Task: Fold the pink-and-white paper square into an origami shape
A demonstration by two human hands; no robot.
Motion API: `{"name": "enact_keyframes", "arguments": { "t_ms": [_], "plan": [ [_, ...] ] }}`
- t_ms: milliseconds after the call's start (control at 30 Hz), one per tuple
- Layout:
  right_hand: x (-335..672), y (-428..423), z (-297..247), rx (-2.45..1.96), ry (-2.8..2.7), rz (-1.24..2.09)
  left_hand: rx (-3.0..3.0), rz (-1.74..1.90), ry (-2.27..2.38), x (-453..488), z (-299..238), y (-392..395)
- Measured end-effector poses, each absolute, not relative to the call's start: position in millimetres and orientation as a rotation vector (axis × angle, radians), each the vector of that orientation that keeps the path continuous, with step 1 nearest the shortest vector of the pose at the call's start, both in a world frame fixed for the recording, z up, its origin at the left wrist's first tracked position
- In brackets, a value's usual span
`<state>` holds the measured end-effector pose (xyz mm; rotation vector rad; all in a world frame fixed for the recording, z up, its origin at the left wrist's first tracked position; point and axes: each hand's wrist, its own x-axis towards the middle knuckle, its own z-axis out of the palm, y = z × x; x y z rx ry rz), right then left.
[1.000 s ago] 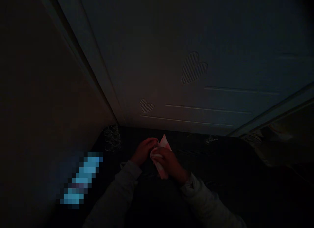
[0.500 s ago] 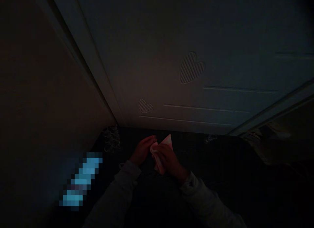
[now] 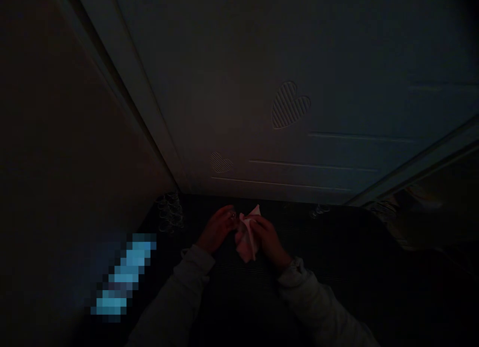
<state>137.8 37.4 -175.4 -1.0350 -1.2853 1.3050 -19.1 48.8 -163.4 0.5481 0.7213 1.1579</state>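
The scene is very dark. My left hand (image 3: pixel 217 231) and my right hand (image 3: pixel 270 241) meet over a dark surface (image 3: pixel 337 267) near its far edge. Between them is a small pale pink cloth (image 3: pixel 247 235), crumpled, with a corner sticking up. My right hand grips the cloth with its fingers closed on it. My left hand's fingers are curled at the cloth's left edge around something small and shiny that I cannot make out. Both arms wear light grey sleeves.
A pale panel with two striped heart shapes (image 3: pixel 289 103) stands upright just behind the hands. Several small clear glass-like items (image 3: pixel 170 213) cluster at the far left of the surface. Another small shiny item (image 3: pixel 320 210) lies at the right. A blurred bright blue patch (image 3: pixel 123 277) glows at lower left.
My right hand has slid to the right side of the cloth, and the cloth now shows more between the hands. My left hand stayed at its left edge.
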Motion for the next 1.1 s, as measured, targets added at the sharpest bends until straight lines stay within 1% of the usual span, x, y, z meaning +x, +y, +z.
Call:
{"name": "enact_keyframes", "arguments": {
  "t_ms": [100,200,300,433,600,800,1100],
  "plan": [
    [138,42,-183,-1.037,-1.042,1.370,0.603,1.149,0.768,-18,-166,47],
    [138,44,-184,-1.022,-0.950,1.368,0.724,1.138,0.875,-14,-169,47],
    [137,41,-178,-1.043,-1.107,1.321,0.892,1.098,0.992,-13,-171,47],
    [134,36,-168,-1.078,-1.453,1.113,1.028,1.050,1.088,-13,-169,48],
    [131,35,-169,-1.140,-1.575,1.023,0.988,1.009,1.071,-14,-165,47],
    [132,34,-171,-1.226,-1.496,1.051,0.668,1.174,0.875,-14,-168,49],
    [132,36,-174,-1.212,-1.457,1.026,0.685,1.167,0.959,-13,-164,48]
  ]
}}
